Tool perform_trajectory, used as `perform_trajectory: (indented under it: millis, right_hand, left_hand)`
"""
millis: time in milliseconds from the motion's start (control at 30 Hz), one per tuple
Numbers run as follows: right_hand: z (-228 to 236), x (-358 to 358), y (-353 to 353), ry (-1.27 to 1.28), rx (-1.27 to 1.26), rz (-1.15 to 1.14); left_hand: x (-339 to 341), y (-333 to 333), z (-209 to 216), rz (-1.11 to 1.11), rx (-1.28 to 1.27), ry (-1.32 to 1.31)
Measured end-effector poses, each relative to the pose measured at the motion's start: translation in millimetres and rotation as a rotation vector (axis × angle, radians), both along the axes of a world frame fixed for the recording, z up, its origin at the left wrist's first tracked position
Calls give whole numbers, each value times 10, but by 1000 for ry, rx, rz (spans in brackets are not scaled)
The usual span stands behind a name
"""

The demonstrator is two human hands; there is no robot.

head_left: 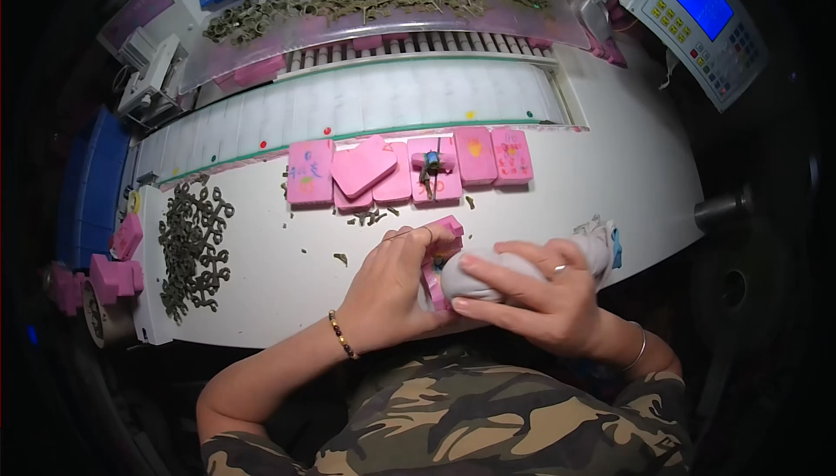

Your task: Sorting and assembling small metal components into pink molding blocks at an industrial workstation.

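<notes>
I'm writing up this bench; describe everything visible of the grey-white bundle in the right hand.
The grey-white bundle has a smooth, rounded left end and looks soft, perhaps padded cloth. It is held near the edge of the white table by the right hand, which hides part of it. Its rounded end sits close to the pink block in the left hand; contact is unclear. Whether the crumpled pale material to its right belongs to it can't be told.

matt, foam-like pink block [433, 288]

Pink block [431, 286] part-hidden behind left hand [388, 279]
</notes>
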State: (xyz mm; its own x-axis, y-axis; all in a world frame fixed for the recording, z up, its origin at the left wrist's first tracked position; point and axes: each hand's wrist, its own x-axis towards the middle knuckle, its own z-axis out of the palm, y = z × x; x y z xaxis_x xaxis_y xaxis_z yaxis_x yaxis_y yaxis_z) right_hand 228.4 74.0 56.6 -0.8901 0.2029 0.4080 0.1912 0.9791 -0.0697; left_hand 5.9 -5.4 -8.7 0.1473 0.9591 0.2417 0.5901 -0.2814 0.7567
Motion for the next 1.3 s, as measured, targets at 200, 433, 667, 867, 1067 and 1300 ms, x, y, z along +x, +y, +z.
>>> perform_trajectory:
  millis: [200,433,667,867,1067,1300]
  right_hand:
    - [-125,242,338,-166,-246,14]
    - [-194,-50,696,56,-289,-240]
    - [-622,-776,860,182,-313,-224]
    - [-453,-754,793,191,-548,-224]
    - [-311,-579,520,353,-1380,-159]
    - [-316,-587,284,557,-1516,-147]
  left_hand:
    - [-26,-72,55,-46,-35,-37]
    - [136,-222,35,-89,150,25]
    - [19,-157,122,-175,124,-180]
    - [-254,85,141,333,230,-213]
    - [-232,240,135,246,123,-430]
    - [-131,204,140,197,-185,-972]
